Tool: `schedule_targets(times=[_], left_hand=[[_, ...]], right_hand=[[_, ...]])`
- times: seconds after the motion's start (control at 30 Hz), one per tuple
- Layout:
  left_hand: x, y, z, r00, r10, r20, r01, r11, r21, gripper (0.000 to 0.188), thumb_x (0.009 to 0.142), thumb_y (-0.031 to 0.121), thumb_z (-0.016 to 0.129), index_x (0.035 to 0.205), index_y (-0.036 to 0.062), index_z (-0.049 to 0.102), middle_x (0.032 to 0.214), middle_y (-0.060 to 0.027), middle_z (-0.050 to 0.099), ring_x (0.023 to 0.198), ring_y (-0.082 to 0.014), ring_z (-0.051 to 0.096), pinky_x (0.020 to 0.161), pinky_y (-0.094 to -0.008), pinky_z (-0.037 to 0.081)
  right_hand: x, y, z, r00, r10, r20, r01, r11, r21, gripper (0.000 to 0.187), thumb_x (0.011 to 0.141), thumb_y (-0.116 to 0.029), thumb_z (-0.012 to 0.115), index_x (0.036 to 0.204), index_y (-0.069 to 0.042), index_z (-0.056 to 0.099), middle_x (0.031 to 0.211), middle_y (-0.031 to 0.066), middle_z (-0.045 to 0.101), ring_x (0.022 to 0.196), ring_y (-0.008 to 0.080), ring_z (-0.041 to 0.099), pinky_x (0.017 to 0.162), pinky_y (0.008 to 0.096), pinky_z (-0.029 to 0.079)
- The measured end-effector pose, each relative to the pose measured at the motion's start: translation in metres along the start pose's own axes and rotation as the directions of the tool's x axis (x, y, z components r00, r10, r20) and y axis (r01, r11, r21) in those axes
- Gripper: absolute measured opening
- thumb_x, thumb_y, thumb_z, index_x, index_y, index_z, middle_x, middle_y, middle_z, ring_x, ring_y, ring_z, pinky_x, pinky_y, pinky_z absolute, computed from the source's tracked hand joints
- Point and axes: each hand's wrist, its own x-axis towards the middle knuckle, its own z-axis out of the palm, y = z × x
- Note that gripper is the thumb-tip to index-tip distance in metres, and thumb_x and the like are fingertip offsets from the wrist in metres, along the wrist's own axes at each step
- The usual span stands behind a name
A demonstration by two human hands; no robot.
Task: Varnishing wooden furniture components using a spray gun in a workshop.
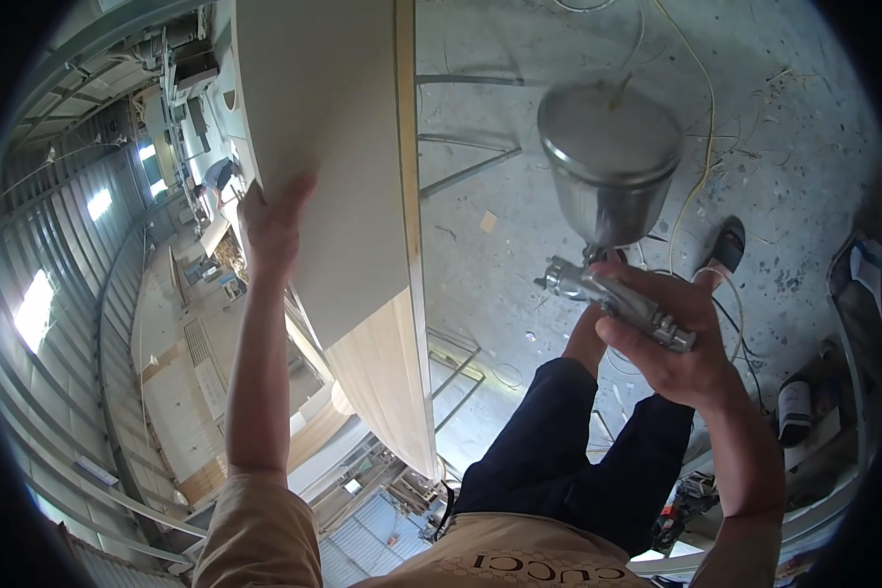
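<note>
My right hand (678, 328) is closed round a metal spray gun (627, 304). A large silver paint cup (612, 162) with a lid sits on top of the gun, slightly blurred. The nozzle points left, toward the long flat board (328, 147). This board has a pale grey face, a yellowish strip along its right edge and a bare wood-toned part (387, 377) at the near end. My left hand (274, 230) grips the board's left edge, thumb on the grey face; the other fingers are partly hidden. The gun is apart from the board.
Metal stand legs (470, 176) show beside the board over the speckled concrete floor (500, 255). A yellowish hose (708, 118) and dark cords trail there. A dark bottle (795, 412) with a white label stands at right. Another person (221, 174) bends over work at far left.
</note>
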Motion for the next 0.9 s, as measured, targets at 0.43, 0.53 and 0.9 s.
schedule_targets(times=[0.43, 0.53, 0.9], left_hand=[[0.007, 0.005, 0.003, 0.996, 0.086, 0.028, -0.089, 0.987, 0.133, 0.049, 0.083, 0.036, 0.082, 0.109, -0.0043, 0.07, 0.097, -0.0177, 0.076, 0.086, -0.0256, 0.074, 0.076, -0.0379, 0.057], [0.015, 0.006, 0.0, 0.993, -0.004, 0.119, -0.015, 0.987, 0.157, 0.059, 0.077, 0.04, 0.084, 0.111, -0.0058, 0.068, 0.095, -0.0184, 0.075, 0.083, -0.0245, 0.074, 0.074, -0.0389, 0.059], [-0.061, -0.048, -0.049, 0.991, 0.052, 0.123, -0.042, 0.996, -0.081, 0.05, 0.083, 0.028, 0.084, 0.118, -0.0043, 0.068, 0.105, -0.0163, 0.075, 0.089, -0.0199, 0.072, 0.081, -0.0353, 0.058]], right_hand=[[-0.044, -0.026, -0.007, 0.947, 0.319, 0.028, -0.321, 0.945, 0.067, 0.044, 0.091, -0.01, 0.074, 0.132, -0.001, 0.064, 0.092, 0.0044, 0.076, 0.078, 0.0084, 0.069, 0.075, 0.0207, 0.053], [-0.064, -0.021, -0.012, 0.975, 0.218, -0.051, -0.22, 0.975, -0.024, 0.044, 0.092, -0.014, 0.075, 0.133, -0.002, 0.064, 0.083, 0.0009, 0.072, 0.059, 0.004, 0.06, 0.059, 0.0192, 0.048], [-0.151, -0.008, 0.03, 0.914, 0.305, -0.268, -0.33, 0.942, -0.055, 0.05, 0.096, -0.02, 0.07, 0.14, 0.0, 0.057, 0.089, 0.0058, 0.072, 0.065, 0.0075, 0.067, 0.044, 0.0172, 0.041]])
